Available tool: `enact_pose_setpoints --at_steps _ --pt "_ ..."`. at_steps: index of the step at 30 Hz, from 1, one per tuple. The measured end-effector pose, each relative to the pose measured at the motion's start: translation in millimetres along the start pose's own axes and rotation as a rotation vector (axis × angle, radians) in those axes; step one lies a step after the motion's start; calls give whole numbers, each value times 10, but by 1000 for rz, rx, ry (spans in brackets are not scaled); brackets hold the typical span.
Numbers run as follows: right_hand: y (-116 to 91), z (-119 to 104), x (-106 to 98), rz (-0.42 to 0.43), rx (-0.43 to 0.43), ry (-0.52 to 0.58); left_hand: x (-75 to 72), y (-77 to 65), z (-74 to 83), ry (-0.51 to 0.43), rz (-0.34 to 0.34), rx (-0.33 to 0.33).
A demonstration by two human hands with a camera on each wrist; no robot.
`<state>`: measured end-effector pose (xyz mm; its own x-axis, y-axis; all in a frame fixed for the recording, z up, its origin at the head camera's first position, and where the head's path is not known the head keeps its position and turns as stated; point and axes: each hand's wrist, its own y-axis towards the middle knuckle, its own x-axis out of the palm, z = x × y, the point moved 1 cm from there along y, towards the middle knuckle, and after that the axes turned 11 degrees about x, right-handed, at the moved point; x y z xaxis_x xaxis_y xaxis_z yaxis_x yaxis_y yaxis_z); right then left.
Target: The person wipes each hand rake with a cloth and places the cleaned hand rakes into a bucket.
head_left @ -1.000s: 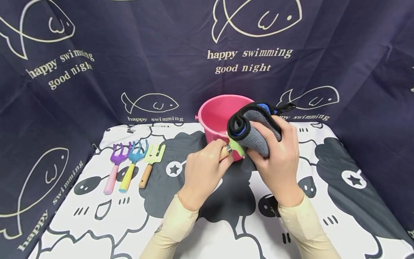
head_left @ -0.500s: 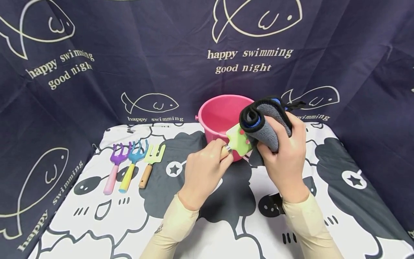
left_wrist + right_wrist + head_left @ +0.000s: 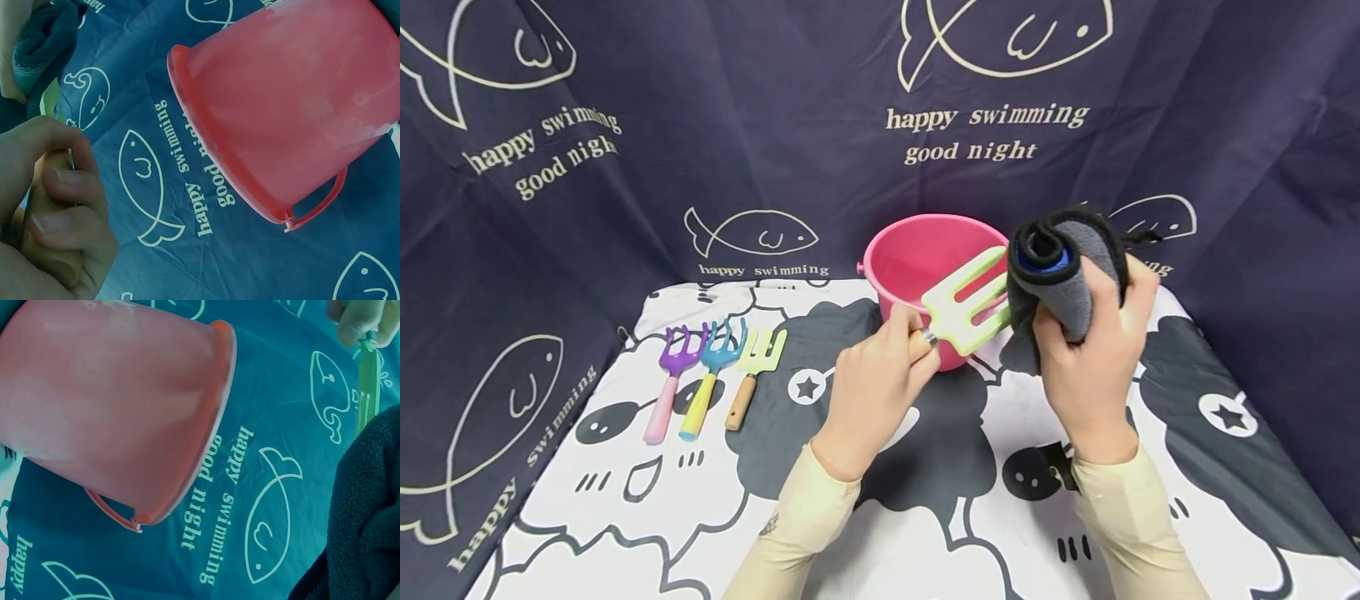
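Observation:
My left hand (image 3: 880, 379) grips the wooden handle of a light green garden fork (image 3: 958, 312), its tines pointing up and to the right in front of the pink bucket (image 3: 891, 292). In the left wrist view the fingers curl round the wooden handle (image 3: 53, 212). My right hand (image 3: 1093, 358) holds a folded grey cloth (image 3: 1060, 287) with black edging and a blue lining, right at the tips of the tines. From the right wrist view, the cloth (image 3: 369, 512) overlaps the far end of the fork (image 3: 369, 381). The palm side of the right hand is hidden.
Left on the sheep-print cloth lie a purple hand fork (image 3: 681, 354) with a pink handle, a blue one (image 3: 721, 354) with a yellow handle and a light green one (image 3: 762, 354) with a wooden handle. A dark fish-print curtain (image 3: 820, 108) hangs behind.
The right hand has moved right with the grey cloth, along the fork and off most of its head, so the green tines now show. The left hand has stayed nearly in place.

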<state>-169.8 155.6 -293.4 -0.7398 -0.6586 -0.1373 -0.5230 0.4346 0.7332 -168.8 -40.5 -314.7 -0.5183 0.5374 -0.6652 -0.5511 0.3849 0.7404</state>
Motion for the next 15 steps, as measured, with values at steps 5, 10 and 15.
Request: enact_pose_setpoints --at_steps 5,10,15 --pt "35 -108 -54 107 -3 76 -25 21 -6 -27 28 -34" --pt "5 -226 -69 180 -50 170 -22 25 -12 -49 59 -81" --pt "-79 -341 -54 162 -123 201 -1 24 -21 -97 50 -103"
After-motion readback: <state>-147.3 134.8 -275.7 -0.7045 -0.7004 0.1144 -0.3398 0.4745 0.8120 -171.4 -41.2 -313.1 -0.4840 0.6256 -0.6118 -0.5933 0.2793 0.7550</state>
